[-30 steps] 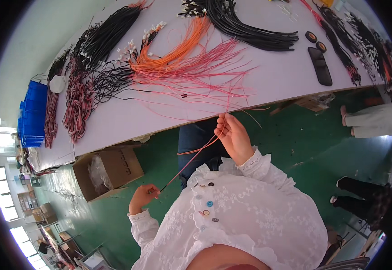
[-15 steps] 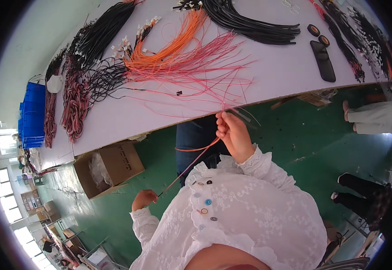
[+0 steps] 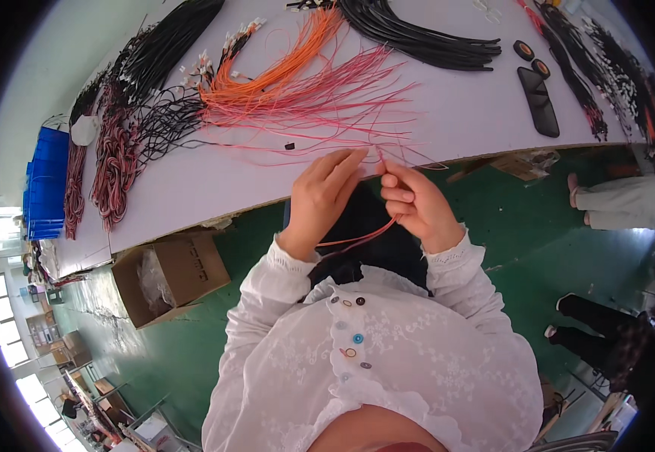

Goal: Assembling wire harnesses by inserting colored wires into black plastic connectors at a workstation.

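Note:
At the front edge of the table, my right hand (image 3: 418, 207) is closed on a few thin pink and orange wires (image 3: 363, 239), pinched between thumb and forefinger. Their short ends stick up past the fingertips, and their length loops down below the hand toward my lap. My left hand (image 3: 324, 197) is close beside it on the left, back upward, fingers stretched toward the wire ends; whether its fingertips touch them is hard to see. Just beyond both hands lies a spread bundle of pink wires (image 3: 327, 105) with black connector leads (image 3: 173, 117).
Orange wires (image 3: 297, 60) and thick black cables (image 3: 418, 45) lie farther back. A dark phone (image 3: 538, 102) and two tape rolls (image 3: 532, 59) are at right. A cardboard box (image 3: 192, 267) stands on the floor, blue bins (image 3: 47, 181) at far left. Other people's legs (image 3: 617, 197) show at right.
My left hand has come up from the lower left, where it held a wire's far end, to beside my right hand. The right hand has shifted slightly right, still holding wires.

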`<state>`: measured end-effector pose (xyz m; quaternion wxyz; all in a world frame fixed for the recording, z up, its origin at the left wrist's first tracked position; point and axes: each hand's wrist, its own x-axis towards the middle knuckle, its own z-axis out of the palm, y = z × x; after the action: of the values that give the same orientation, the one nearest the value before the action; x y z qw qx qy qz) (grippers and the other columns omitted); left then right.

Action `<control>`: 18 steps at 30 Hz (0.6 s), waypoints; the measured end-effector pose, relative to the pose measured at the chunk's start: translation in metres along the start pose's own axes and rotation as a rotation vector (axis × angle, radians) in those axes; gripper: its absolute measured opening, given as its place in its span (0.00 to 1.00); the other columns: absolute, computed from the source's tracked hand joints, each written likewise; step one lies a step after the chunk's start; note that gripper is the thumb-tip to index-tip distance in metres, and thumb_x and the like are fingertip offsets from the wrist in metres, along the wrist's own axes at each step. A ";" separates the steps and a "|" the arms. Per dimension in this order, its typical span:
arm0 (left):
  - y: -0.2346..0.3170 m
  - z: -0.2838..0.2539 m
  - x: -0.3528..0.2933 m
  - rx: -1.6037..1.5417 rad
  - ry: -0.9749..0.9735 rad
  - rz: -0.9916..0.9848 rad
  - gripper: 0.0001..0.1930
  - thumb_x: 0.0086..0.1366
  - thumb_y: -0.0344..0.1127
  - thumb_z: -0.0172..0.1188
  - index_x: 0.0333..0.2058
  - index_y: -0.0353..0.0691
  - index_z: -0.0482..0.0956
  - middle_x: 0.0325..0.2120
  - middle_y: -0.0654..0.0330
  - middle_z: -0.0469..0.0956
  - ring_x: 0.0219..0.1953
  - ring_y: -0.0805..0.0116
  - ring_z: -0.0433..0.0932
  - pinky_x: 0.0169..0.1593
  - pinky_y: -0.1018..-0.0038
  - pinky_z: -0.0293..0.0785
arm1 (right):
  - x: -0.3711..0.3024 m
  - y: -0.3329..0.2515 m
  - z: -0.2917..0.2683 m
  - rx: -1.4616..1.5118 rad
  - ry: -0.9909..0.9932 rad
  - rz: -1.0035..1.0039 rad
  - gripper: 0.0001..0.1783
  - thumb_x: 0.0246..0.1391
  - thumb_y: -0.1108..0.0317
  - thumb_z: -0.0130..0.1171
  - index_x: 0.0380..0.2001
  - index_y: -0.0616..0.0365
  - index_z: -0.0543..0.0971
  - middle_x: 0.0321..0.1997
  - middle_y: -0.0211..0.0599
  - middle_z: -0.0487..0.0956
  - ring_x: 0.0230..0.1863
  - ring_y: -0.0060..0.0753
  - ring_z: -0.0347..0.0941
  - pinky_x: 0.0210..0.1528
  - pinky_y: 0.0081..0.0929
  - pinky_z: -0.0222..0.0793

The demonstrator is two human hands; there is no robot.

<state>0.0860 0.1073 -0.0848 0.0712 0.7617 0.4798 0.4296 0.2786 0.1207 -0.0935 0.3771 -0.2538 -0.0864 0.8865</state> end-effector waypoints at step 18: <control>-0.035 0.002 0.018 -0.059 -0.198 -0.011 0.12 0.58 0.24 0.65 0.42 0.41 0.85 0.36 0.58 0.81 0.31 0.61 0.80 0.33 0.71 0.77 | 0.008 0.031 -0.001 -0.043 -0.280 0.206 0.14 0.70 0.60 0.49 0.38 0.59 0.77 0.21 0.20 0.68 0.17 0.08 0.52 0.19 0.12 0.48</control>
<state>0.0665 0.1406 -0.0939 0.1428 0.7955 0.4617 0.3656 0.2548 0.1045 -0.1080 0.2629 -0.1433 -0.1305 0.9452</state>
